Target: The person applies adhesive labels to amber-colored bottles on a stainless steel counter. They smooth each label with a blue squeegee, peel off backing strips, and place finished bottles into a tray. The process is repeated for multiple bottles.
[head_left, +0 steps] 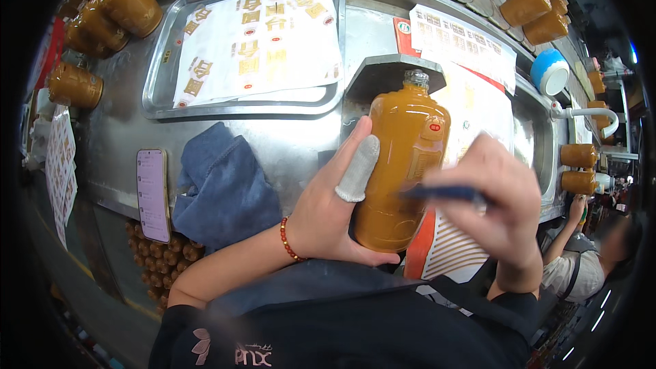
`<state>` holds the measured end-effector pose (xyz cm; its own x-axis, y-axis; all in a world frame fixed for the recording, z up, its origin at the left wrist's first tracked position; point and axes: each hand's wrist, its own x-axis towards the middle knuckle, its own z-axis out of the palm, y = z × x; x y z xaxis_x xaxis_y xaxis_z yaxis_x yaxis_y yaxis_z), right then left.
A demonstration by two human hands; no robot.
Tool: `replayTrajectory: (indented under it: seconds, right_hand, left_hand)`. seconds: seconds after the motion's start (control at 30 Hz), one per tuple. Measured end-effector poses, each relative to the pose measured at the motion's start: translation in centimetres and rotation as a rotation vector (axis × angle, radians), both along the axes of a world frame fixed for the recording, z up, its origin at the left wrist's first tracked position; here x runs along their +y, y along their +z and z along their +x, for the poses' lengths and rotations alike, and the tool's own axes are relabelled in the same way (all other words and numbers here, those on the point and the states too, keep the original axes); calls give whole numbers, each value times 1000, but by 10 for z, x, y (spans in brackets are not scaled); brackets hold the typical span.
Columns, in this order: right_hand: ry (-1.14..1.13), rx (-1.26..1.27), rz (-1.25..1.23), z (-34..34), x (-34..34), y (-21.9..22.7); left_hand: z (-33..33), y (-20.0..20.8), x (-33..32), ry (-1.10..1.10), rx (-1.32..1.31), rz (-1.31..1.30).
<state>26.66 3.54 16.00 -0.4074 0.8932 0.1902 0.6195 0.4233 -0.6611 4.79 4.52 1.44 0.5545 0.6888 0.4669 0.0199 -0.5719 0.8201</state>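
Note:
A caramel-brown glass bottle [403,143] with a clear ridged neck leans slightly in front of me. Its shoulder carries a small red oval mark. My left hand [324,198] grips its left side and base, and one finger wears a grey fabric sleeve [361,167]. At the bottle's right, my right hand [502,191] pinches a slim dark blue tool [447,193], its tip over the lower front of the bottle. Motion smears this hand and the tool, so its exact kind is unclear. Behind the neck stands a dark grey angular block [389,72].
A metal tray [154,82] holds printed transfer sheets [260,48]. Nearer lie a blue cloth [222,171] and a phone [153,195]. More brown bottles [133,3] stand around. A blue-and-white round container [550,72], a sink tap [594,115] and another person [588,266] are at right.

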Motion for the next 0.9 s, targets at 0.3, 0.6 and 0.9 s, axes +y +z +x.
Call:
replayTrajectory:
  seconds: [0.3,0.6,0.9]
  right_hand:
    - [-424,101,20,25,34,-12]
    - [-130,-137,280,22,24,-11]
    - [-275,150,-204,23,10,-18]
  left_hand:
    - [1,0,-1,-27,-2,-18]
    - [2,0,-2,-24,2,-26]
    - [-2,-5,-8,-32,4,-82]
